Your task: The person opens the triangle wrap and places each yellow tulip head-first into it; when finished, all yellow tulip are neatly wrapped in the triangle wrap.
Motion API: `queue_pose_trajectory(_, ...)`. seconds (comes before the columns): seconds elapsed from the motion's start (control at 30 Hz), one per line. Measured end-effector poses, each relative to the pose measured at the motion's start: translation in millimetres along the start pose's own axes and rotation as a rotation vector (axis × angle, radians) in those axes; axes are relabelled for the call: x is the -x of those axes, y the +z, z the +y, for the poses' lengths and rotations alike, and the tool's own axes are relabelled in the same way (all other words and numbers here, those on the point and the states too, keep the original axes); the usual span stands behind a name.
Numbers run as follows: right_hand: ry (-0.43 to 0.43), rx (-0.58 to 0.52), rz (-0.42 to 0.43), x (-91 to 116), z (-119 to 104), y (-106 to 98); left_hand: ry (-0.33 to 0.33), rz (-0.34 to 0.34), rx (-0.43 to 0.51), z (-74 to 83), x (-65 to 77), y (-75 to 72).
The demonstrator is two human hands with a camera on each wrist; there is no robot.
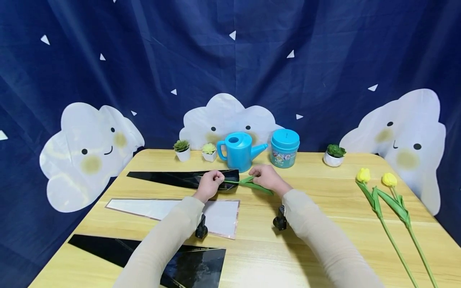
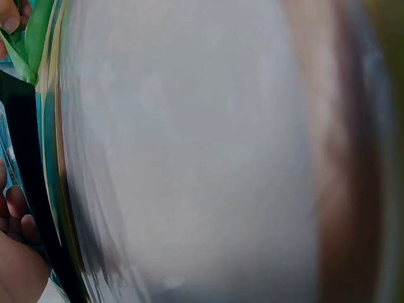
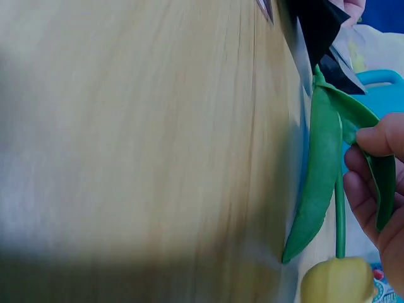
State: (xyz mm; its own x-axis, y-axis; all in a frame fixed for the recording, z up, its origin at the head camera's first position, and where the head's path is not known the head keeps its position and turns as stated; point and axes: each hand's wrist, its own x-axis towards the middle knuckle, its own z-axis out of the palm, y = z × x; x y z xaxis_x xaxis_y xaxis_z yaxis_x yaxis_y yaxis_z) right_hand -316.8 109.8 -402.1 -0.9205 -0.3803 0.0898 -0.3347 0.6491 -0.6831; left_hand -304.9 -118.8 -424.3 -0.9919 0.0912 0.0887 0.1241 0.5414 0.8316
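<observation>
My left hand (image 1: 209, 185) is at the wide, right-hand end of a black flower sleeve (image 1: 176, 178), fingers curled, apparently gripping its film; the exact pinch is hidden. My right hand (image 1: 267, 177) pinches a leaf of a yellow artificial tulip (image 3: 341, 218) between thumb and fingers. Its green stem points left into the sleeve's mouth, and its leaves stick out to the right. The yellow bloom (image 3: 336, 281) hangs low in the right wrist view; the right hand covers it in the head view. The left wrist view is mostly filled by a blurred pale sheet.
A white sleeve (image 1: 221, 214) and another black sleeve (image 1: 196, 266) lie nearer. Two yellow tulips (image 1: 363, 175) lie at right. Along the back stand a blue watering can (image 1: 239, 153), a lidded blue bucket (image 1: 285, 148) and small potted succulents (image 1: 182, 152).
</observation>
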Motion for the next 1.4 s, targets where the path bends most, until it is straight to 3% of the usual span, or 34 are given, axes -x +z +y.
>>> queue_pose_trajectory(0.43, -0.005, 0.071, -0.032, -3.1, -3.2, 9.3, 0.002, -0.003, -0.033, -5.8, 1.7, -1.8)
queue_pose_trajectory(0.63, -0.093, 0.101, -0.094, 1.4, 4.6, 4.8, -0.007, -0.032, -0.055, -5.9, 1.6, -1.7)
queue_pose_trajectory(0.87, -0.191, 0.227, -0.12, 6.0, 4.3, -0.7, -0.005, -0.024, -0.069, -7.2, 2.3, -1.4)
queue_pose_trajectory(1.13, -0.089, 0.233, -0.146, 6.9, 5.7, 6.3, 0.003, -0.034, -0.079, -7.3, 4.1, -0.3)
queue_pose_trajectory(1.4, -0.104, 0.243, -0.105, 7.1, 10.4, 11.3, 0.014, -0.021, -0.083, -7.5, 2.6, 0.7)
